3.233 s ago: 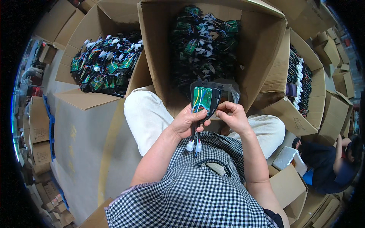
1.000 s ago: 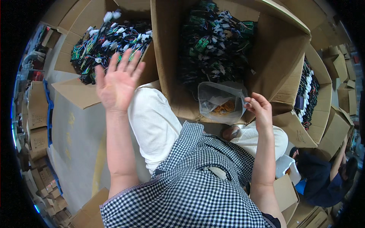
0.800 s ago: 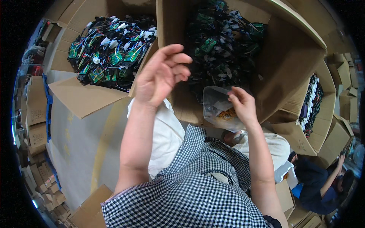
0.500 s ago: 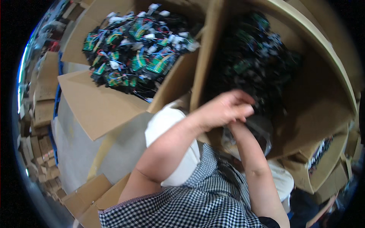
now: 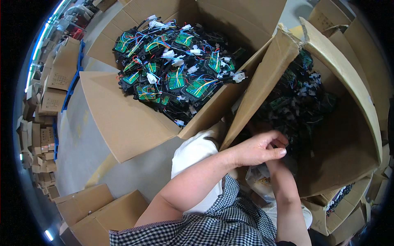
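Apparently empty, the left hand [image 5: 261,150] curls half-open, hiding the right hand's grip.

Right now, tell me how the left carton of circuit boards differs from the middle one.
The left pile is brightly lit, its green boards and coloured wires plain; the middle pile sits in shadow. The left carton's visible edges look fairly clean; the middle carton's far corner looks frayed. Both cartons are open brown cardboard, holding green boards, dark parts and white connectors.
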Demonstrator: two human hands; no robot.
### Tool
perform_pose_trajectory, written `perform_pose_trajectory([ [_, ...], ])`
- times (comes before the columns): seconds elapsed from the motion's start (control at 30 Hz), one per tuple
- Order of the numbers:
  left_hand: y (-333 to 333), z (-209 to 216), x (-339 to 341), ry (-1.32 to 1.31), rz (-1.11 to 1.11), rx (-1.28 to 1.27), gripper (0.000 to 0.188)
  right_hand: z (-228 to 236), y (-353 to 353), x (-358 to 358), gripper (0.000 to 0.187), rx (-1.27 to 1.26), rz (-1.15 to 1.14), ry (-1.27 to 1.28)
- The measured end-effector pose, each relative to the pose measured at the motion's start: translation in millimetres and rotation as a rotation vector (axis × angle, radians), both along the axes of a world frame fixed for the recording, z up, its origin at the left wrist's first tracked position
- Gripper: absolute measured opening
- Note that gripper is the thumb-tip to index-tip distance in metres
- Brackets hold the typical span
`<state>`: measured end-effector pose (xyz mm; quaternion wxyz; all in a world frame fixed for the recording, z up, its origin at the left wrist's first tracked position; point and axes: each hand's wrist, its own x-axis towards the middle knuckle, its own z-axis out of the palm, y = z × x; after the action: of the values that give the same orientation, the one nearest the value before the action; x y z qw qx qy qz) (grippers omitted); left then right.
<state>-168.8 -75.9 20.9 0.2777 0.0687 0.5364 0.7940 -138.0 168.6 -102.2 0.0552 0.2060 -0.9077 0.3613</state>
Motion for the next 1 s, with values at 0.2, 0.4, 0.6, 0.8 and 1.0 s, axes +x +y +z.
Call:
perform_pose_trajectory([
  [0.2,-3,9,10,0.348,0.295,-0.137,0.037,104,-50,-54,0.025,-0.208,-0.327,0.367],
  [0.4,47,18,71,0.331,0.237,0.185,0.117,180,-65,26,0.043,-0.068,-0.117,0.475],
  [0.6,75,3,127,-0.006,0.401,0.597,0.086,188,-55,90,0.039,0.040,0.095,0.356],
  [0.8,64,4,144,-0.023,0.467,0.170,0.060,208,-10,120,0.033,-0.078,-0.110,0.181],
  [1.0,87,49,164,0.084,0.208,0.249,0.087,203,0,134,0.040,-0.779,-0.155,-0.345],
])
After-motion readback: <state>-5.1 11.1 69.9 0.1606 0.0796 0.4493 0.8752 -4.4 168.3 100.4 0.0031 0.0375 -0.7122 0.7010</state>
